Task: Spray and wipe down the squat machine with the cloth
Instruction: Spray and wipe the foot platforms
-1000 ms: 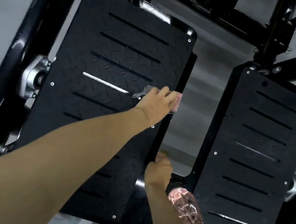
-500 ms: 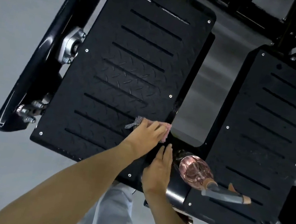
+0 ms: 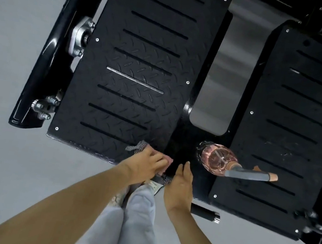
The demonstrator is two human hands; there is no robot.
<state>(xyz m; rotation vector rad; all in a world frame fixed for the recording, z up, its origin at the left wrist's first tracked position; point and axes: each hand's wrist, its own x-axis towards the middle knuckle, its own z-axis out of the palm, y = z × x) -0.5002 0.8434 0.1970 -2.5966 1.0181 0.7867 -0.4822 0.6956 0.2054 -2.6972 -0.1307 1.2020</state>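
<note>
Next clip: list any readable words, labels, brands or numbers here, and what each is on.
None readable. The spray bottle shows no legible label; the left footplate and right footplate carry only slots and screws; the cloth under the left hand is unmarked.

You face two footplates side by side: the left footplate point(image 3: 139, 66) fills the upper middle of the frame, the right footplate point(image 3: 294, 120) the right side, with a panel point(image 3: 226, 69) between them. The spray bottle point(image 3: 219, 159) lies on its side at the panel's lower end, its nozzle reaching over the right footplate. Your left hand point(image 3: 145, 163) lies on the cloth point(image 3: 138, 146) at the left footplate's lower right corner. Your right hand point(image 3: 181, 185) is just right of it, apparently touching the machine's lower edge. A short bar point(image 3: 205, 212) sticks out below that edge.
</note>
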